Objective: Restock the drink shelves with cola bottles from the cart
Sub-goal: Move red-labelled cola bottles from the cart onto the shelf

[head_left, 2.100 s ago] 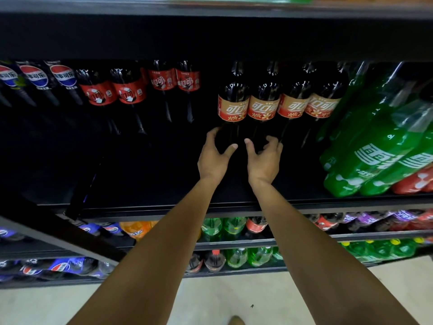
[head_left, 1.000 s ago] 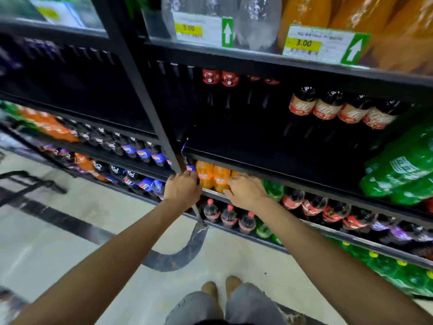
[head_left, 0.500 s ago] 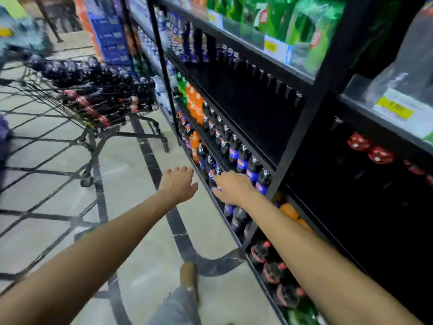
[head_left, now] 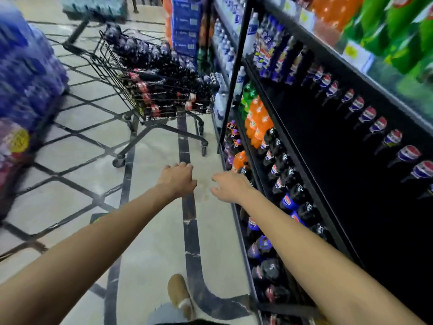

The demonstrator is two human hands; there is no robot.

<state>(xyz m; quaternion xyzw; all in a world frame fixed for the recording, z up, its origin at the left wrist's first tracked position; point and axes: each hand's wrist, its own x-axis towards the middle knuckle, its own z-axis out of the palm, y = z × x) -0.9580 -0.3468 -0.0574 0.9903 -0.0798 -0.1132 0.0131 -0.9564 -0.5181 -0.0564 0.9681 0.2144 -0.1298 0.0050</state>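
Two grips are empty: the left grip (head_left: 178, 180) and the right grip (head_left: 230, 187) stretch forward with loose fingers and hold nothing. The cola bottles (head_left: 164, 90) lie piled in the cart (head_left: 118, 73), well ahead of both grips, somewhat left. I judge the step is going to fetch bottles; next, come closer and reach over the wire rim. Bare floor (head_left: 159, 146) lies ahead of the grips; the shelves (head_left: 311, 184) run just beside the right grip.

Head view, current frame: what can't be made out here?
All in the head view.
cola bottles in the cart: motion blur, count and labels unreadable.
blue packs: blurred, cut off by the left edge.
price tags: blurred, too small to read.
dark shelf: shadow hides the bottle bodies behind the labels.
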